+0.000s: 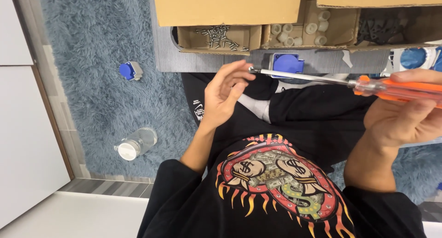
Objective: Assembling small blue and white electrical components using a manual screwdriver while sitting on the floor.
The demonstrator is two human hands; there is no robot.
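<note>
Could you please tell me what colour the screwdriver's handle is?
The handle of the screwdriver is translucent orange, gripped in the right hand; the head view shows it best.

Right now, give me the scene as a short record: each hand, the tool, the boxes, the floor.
left hand: open, fingertips at the screwdriver tip
right hand: gripping the orange handle
screwdriver: held level, shaft pointing toward the left hand
blue socket: on the grey mat, behind the shaft
screw box: cardboard, loose screws inside
white-parts box: small white cylinders
rug: second blue socket and clear bottle lying on it
</note>
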